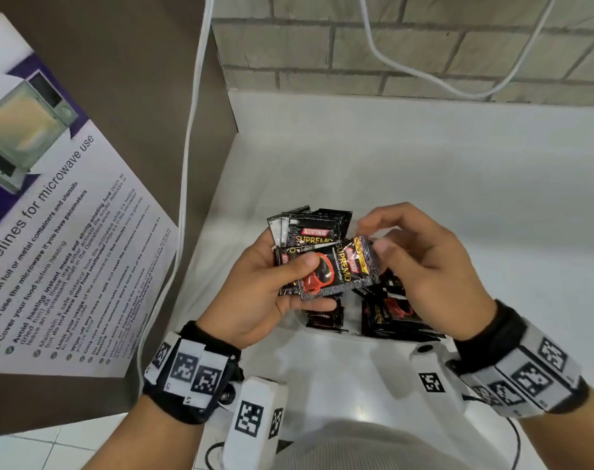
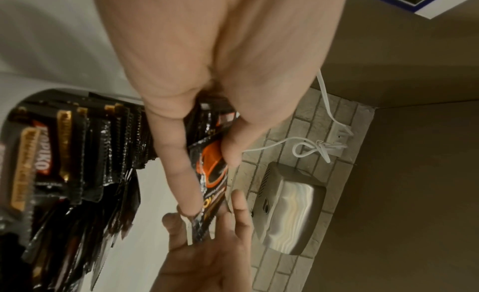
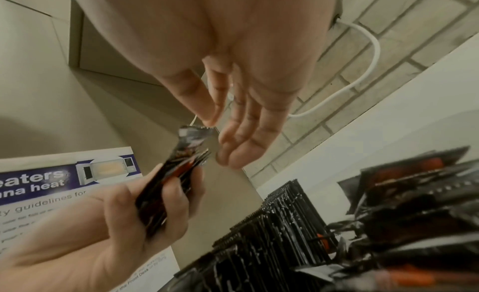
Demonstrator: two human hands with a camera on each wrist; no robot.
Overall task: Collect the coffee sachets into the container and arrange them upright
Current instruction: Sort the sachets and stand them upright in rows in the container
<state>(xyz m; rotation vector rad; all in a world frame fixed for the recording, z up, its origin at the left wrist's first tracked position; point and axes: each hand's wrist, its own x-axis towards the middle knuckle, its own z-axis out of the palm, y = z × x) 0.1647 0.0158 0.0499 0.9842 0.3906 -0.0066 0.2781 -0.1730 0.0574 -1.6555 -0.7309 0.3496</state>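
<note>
Sachets — glossy crinkled foil. Tabletop smooth, faintly shiny (white). Wall — rough matt brick; dryer brushed metal.

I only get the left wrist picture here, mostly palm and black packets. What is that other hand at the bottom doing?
Observer: The right hand touches the top corner of the front sachet with its fingertips.
Operator: Is the left holding just one?
Observer: No, the left hand grips a fanned bundle.
Operator: What's on the wall to the left?
Observer: A microwave guidelines poster.
</note>
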